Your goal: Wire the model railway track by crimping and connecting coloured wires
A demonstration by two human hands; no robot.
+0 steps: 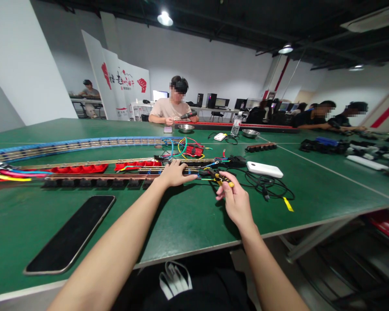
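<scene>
My right hand is closed on yellow-and-black pliers, whose jaws point left toward the wire ends. My left hand lies with its fingers spread over the long metal rods and blue clips of a track-like assembly. Black blocks line the near side of that assembly, and red pieces sit behind them. Coloured wires run out past my left hand toward the pliers. A blue curved track stretches behind, and a red part with wires lies beyond my left hand.
A black phone lies at the front left of the green table. To the right are a white power bank and black cables. Further back stand a bottle and metal bowls. A person works across the table.
</scene>
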